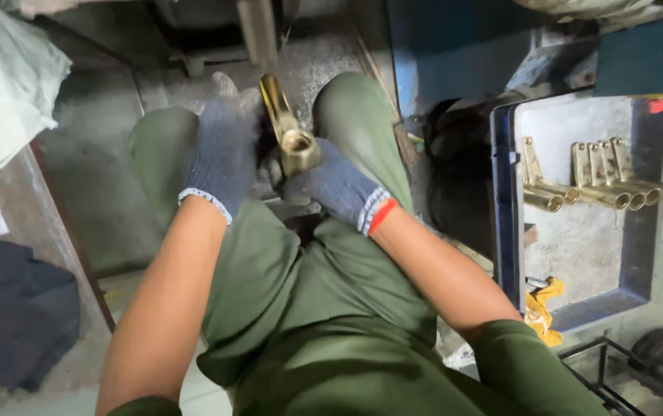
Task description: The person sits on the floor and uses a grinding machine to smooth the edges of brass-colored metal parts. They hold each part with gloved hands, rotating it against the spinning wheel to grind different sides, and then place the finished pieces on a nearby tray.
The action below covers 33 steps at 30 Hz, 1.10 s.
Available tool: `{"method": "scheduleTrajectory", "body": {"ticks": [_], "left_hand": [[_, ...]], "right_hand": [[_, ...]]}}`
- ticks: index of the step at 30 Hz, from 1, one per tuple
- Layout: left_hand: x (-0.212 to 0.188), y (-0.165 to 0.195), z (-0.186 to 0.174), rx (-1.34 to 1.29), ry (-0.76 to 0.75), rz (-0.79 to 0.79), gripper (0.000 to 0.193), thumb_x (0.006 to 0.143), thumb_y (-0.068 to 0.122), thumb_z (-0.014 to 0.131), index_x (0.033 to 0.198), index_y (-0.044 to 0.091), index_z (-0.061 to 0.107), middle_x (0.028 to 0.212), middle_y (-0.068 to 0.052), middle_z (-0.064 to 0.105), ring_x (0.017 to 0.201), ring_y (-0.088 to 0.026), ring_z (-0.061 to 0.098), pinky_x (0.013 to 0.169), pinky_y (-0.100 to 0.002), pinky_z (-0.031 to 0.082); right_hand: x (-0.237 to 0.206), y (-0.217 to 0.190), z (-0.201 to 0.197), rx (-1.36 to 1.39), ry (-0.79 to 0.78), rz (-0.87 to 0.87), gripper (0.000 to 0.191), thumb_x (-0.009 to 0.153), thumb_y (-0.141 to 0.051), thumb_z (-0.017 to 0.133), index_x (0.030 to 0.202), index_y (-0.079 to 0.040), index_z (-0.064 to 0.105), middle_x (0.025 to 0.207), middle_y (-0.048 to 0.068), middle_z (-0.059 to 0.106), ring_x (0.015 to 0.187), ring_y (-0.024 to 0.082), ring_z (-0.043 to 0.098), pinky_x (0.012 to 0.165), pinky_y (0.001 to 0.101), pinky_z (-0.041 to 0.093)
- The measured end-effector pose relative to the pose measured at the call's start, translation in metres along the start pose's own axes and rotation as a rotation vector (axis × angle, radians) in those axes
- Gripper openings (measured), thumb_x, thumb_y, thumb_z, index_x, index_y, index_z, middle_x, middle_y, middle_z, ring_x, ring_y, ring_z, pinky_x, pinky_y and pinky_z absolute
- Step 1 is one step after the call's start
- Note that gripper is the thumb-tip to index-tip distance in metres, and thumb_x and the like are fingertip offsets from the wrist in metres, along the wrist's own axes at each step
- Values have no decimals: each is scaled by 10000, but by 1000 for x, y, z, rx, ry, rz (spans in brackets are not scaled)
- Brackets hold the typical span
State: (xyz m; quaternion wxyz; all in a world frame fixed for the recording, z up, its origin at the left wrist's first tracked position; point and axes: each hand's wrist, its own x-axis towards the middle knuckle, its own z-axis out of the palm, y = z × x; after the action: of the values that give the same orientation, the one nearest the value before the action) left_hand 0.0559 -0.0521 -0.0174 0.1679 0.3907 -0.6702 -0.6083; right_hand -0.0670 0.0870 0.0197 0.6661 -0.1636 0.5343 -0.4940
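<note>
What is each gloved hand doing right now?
Left hand: no clear grip visible; cannot tell whether open or closed.
Right hand: closed on the brass fitting.

Knees [154, 146] flank the hands; tray [505, 231] walls the right.

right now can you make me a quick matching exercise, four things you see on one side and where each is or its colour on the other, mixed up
Things:
1. brass fitting
2. row of brass parts
3. yellow cloth
4. left hand

Places or states:
a. lying in the grey tray at the right
b. held in the right hand between the knees
c. in a grey knit glove with a white cuff
d. bunched at the tray's near corner

Pairs: 1-b, 2-a, 3-d, 4-c
</note>
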Motion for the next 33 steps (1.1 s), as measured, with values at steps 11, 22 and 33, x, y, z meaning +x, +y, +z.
{"method": "scheduleTrajectory", "body": {"ticks": [11,22,33], "left_hand": [[62,-12,28,-1051,49,-516,448,1063,436,386,923,107,656,797,-46,632,664,-203,607,615,-346,527],[92,-53,40,-1038,57,-472,640,1054,566,360,1318,57,644,1160,-63,719,971,-206,687,882,-364,552],[38,-10,4,-955,105,-589,668,987,613,315,1174,85,679,1066,-83,760,992,-235,700,923,-394,537]], "right_hand": [[78,1,-13,-203,192,34,172,718,-9,712,881,-46,669,760,22,659,680,129,609,617,301,506],[90,-6,-16,-174,293,151,239,673,-50,708,901,-1,658,770,61,673,680,161,628,600,319,517],[73,-3,-16,-637,-43,-306,277,743,-53,726,1017,-66,688,897,63,714,828,201,655,714,332,537]]}}
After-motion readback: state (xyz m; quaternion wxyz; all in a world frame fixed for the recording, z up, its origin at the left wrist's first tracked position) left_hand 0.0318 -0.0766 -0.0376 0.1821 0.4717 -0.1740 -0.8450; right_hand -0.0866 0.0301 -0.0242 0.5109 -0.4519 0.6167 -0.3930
